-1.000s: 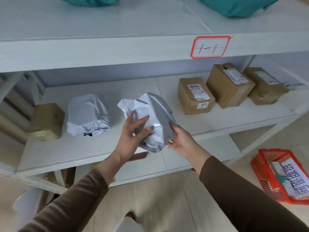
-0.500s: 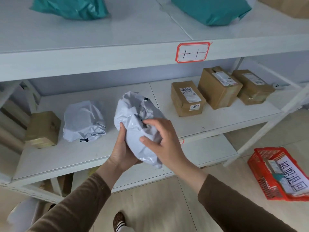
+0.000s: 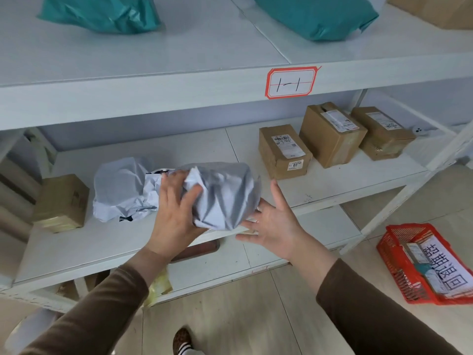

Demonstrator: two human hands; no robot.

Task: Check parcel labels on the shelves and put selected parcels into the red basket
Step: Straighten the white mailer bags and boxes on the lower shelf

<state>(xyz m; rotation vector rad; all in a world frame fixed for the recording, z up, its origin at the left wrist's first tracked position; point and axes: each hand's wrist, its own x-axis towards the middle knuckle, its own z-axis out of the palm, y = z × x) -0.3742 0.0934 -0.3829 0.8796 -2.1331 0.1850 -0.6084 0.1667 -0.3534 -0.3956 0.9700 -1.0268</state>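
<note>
Two hands meet at a grey bag (image 3: 225, 196) above the front edge of the shelf (image 3: 102, 242). The left hand (image 3: 176, 208) grips its left end with curled fingers; the right hand (image 3: 276, 226) lies spread, palm up, touching its right underside. The red basket (image 3: 399, 267) stands on the floor, right of the shelf.

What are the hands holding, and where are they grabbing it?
The left hand grips the grey plastic mailer bag at its crumpled left end. The right hand is open, palm up, at the bag's lower right edge.

Left hand (image 3: 176, 213) holds grey parcel (image 3: 225, 196); right hand (image 3: 276, 224) spread beside it.
</note>
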